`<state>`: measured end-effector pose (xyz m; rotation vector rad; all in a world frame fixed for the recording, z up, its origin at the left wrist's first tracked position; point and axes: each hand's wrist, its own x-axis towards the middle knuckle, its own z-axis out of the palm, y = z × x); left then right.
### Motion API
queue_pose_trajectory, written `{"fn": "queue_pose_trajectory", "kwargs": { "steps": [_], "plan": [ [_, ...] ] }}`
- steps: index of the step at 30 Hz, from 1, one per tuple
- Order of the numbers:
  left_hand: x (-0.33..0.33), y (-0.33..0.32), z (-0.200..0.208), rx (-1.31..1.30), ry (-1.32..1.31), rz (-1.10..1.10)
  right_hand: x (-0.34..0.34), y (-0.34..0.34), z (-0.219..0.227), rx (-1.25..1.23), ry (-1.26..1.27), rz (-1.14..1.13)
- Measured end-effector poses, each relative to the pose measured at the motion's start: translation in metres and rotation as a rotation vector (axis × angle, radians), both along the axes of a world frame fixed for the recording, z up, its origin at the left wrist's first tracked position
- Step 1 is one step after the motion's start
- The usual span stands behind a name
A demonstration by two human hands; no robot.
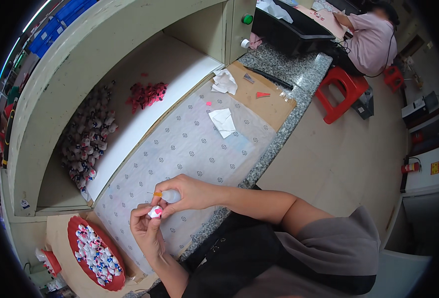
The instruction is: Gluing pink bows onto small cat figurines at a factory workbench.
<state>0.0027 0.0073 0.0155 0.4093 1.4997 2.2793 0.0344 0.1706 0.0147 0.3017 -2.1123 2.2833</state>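
Between the thumb and fingers of my left hand (146,232) is a small rounded white figurine (155,211) with a pink patch on it. My right hand (192,192) is closed around a small translucent squeeze bottle (171,196), which has an orange fitting and a thin needle tip pointing left. The bottle is just above the figurine, and the right fingertips come close to the figurine's side. Both hands are over the patterned paper sheet (189,144) covering the worktop.
Inside the pale cabinet (189,43) lie a heap of white-and-blue figurines (88,144) and a pile of pink-red pieces (147,95). A red tray (74,231) of figurines stands at lower left. Crumpled tissue (224,82), a black bin (299,37), a red stool (343,89) and a seated person (373,42) are farther off.
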Motion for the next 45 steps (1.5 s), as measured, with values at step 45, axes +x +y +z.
{"fn": "queue_pose_trajectory", "kwargs": {
  "steps": [45],
  "plan": [
    [-0.207,0.089,-0.033,-1.205,1.538,0.609,0.016,0.013,-0.001,-0.047,-0.053,-0.069]
  ]
}}
